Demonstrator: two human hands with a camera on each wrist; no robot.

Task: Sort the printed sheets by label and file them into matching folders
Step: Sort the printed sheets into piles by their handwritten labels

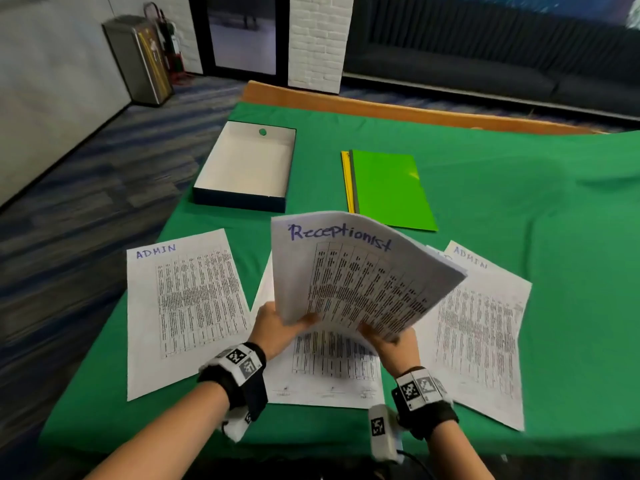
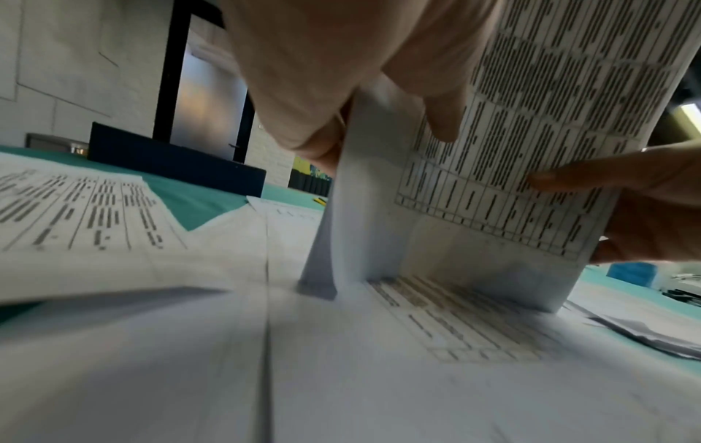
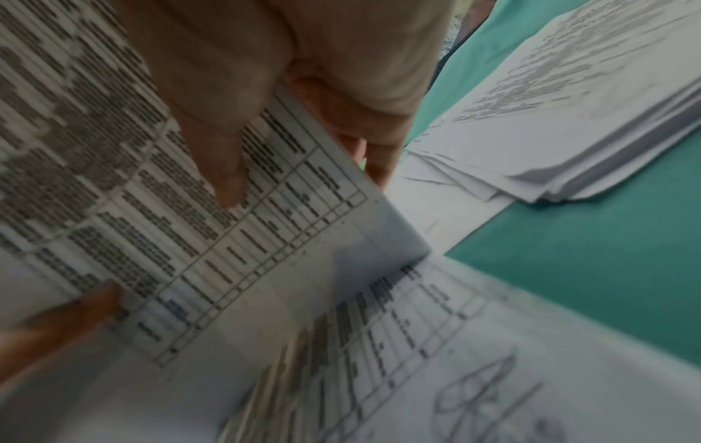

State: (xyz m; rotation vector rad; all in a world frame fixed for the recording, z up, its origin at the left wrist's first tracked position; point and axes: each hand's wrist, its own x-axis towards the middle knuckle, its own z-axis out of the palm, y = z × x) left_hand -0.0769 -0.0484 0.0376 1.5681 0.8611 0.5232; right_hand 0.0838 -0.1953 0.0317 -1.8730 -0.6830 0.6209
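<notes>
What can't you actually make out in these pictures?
- Label of the sheet on the table below the raised Receptionist sheets: head view, hidden by them.
- Table text on every sheet: too small or blurred in all views.
- How many folders are stacked, and any labels: head view shows only green, grey and yellow edges.
- Right pile: sheet count unclear, blurred.
- Fingers of left hand and right hand: behind the paper.

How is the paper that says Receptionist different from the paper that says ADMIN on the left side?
The Receptionist paper is lifted up and curved, gripped at its bottom edge by the left hand and the right hand; the left ADMIN paper lies flat on the green cloth, untouched. Their handwritten labels differ. Both are white sheets printed with a dense table.
</notes>
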